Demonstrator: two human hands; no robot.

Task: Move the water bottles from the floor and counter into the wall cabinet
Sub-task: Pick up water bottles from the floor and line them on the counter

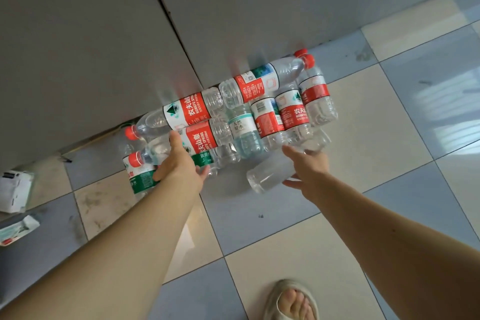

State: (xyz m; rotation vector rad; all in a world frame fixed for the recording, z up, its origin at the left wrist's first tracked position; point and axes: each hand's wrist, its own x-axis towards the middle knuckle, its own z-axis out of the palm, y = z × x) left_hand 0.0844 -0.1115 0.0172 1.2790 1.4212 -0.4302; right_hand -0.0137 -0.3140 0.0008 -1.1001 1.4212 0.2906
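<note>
A cluster of water bottles [259, 112] lies on the tiled floor [376, 117] against the grey cabinet doors [104, 34], filling the middle of the view, most with red labels and red caps, some stacked across others. The left hand [179, 166] reaches in at about 9 o'clock of the pile, fingers straight and spread, its thumb touching a red-labelled bottle [200, 140] without gripping it. The right hand [306, 166] is at about 5 o'clock of the pile, fingers loosely extended beside a clear unlabelled bottle [270, 174] lying on its side (whether they touch it cannot be told). A sandalled foot [292, 299] shows at 6 o'clock, and crumpled packaging [15, 189] lies at the far 9 o'clock edge.
</note>
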